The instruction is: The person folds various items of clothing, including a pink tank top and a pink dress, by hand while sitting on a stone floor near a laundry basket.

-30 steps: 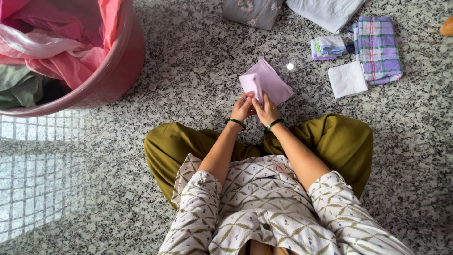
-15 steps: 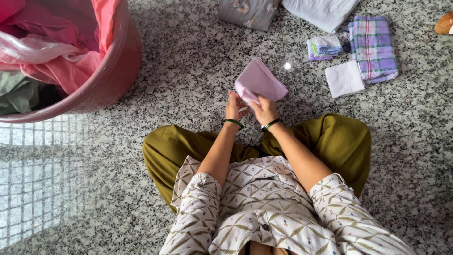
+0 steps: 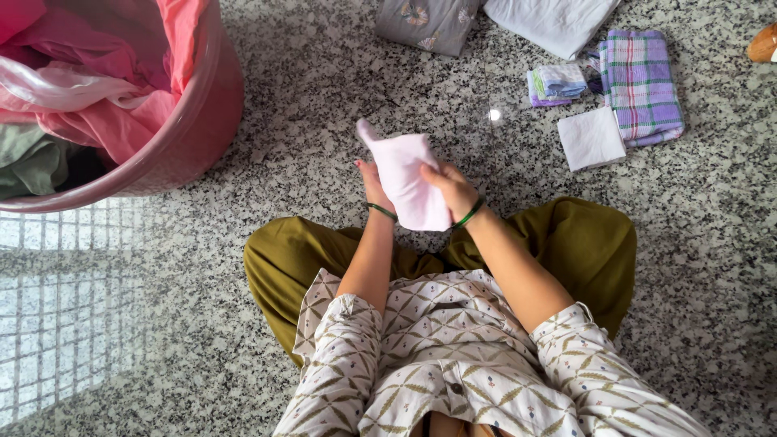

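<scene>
A folded pink cloth (image 3: 407,180) is gripped by the left hand (image 3: 374,183) and right hand (image 3: 452,189) above the granite floor (image 3: 324,105).

a home: speckled granite floor (image 3: 307,105), pink laundry basket (image 3: 202,121) of clothes, folded cloths (image 3: 643,85) laid out.

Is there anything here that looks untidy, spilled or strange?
Nothing stands out. Both hands, left hand and right hand, hold a pale pink cloth. Folded cloths lie neatly on the floor; the pink basket is only heaped with clothes.
</scene>
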### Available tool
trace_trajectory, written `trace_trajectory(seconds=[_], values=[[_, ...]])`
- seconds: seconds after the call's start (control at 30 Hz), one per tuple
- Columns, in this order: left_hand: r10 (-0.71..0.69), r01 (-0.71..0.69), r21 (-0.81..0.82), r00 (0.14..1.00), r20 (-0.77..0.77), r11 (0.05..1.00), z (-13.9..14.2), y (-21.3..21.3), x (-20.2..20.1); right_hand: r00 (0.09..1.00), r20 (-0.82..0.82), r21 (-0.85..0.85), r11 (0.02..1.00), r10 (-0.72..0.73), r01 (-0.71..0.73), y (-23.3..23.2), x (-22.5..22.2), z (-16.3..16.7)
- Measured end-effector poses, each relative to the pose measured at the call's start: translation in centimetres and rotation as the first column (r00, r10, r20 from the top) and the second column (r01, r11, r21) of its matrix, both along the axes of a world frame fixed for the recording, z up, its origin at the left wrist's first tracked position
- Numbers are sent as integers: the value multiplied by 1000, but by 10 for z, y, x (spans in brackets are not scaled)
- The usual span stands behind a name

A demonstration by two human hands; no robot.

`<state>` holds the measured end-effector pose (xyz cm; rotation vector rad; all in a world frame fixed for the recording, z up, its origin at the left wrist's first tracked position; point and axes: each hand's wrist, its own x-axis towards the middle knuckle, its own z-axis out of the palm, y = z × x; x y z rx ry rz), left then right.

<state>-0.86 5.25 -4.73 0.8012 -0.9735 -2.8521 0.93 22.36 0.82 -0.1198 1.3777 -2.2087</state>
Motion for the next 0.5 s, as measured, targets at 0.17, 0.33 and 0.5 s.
trace_trajectory(seconds=[0.17, 0.33, 0.5], values=[[-182, 207, -115, 964, 191, 972, 23, -14, -3, 993, 72, -66, 993, -91, 96, 38, -17, 25], [-125, 231, -363, 948, 292, 903, -2, -22, -12, 931, 156, 329, 906, -332, 268, 96, -33, 3], [-10, 133, -652, 982, 189, 746, -12, -32, -13, 907, -69, 503, 771, -415, 390, 112, -45, -38]])
